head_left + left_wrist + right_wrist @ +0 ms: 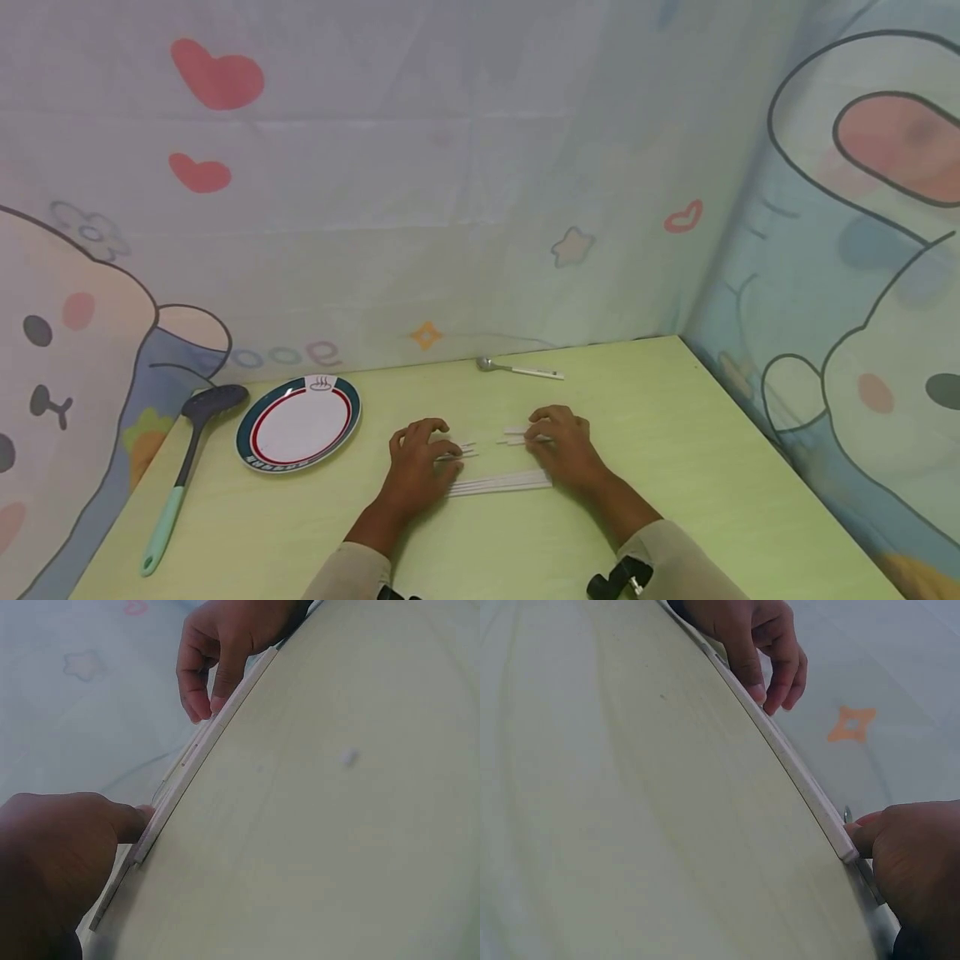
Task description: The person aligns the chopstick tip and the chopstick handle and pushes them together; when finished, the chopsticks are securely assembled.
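Note:
My left hand (pixel 416 468) pinches a few short-looking thin white sticks (pixel 468 454) between thumb and fingers, their ends poking out to the right. Opposite it, my right hand (pixel 567 450) pinches more thin white sticks (pixel 513 432), whose ends point left. Between the two hands there is a gap. Nearer to me, a row of longer white sticks (pixel 498 483) lies side by side on the table, running from the left hand to the right. In the left wrist view, the edge of this row (pixel 202 754) stretches between both hands. Parts of the pinched sticks are hidden under the fingers.
On the left of the pale green table (pixel 675 500) lie a black ladle (pixel 187 467) with a mint handle and a white plate (pixel 300 425) with a dark rim. A small spoon (pixel 521 370) lies near the back edge. Printed cloth (pixel 450 167) hangs behind.

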`<state>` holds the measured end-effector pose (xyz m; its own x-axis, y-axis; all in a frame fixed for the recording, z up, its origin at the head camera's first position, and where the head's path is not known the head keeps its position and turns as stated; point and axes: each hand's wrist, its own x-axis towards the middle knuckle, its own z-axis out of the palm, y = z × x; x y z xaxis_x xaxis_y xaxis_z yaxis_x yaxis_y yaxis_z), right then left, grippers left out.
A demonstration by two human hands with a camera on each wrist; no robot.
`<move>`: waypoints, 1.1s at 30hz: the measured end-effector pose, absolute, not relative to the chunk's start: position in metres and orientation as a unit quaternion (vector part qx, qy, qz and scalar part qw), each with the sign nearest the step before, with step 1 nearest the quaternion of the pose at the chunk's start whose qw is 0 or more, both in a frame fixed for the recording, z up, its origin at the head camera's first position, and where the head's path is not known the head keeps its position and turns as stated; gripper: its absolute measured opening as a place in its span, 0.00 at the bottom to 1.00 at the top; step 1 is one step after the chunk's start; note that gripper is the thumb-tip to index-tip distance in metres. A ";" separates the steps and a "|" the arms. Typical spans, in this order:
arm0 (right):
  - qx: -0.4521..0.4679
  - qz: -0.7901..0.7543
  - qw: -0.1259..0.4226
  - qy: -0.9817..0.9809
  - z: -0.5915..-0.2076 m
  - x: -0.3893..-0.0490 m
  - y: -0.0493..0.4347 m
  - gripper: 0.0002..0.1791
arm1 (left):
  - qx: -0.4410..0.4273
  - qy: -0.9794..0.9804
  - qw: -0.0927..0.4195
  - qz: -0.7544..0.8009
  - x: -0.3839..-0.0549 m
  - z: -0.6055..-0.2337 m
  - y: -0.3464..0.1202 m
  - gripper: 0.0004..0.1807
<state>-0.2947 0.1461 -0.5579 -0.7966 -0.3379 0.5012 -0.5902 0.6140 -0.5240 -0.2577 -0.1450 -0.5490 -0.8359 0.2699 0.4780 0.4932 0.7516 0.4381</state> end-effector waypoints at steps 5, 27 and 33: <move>0.243 0.344 0.150 -0.895 -0.556 -0.293 0.146 0.06 | -0.194 -0.920 0.187 -0.286 -0.257 -0.546 -0.143 0.03; 0.252 0.334 0.125 -0.900 -0.555 -0.289 0.142 0.05 | -0.199 -0.922 0.189 -0.274 -0.258 -0.547 -0.141 0.07; 0.282 0.337 0.146 -0.886 -0.555 -0.283 0.135 0.05 | -0.191 -0.923 0.179 -0.281 -0.253 -0.540 -0.140 0.05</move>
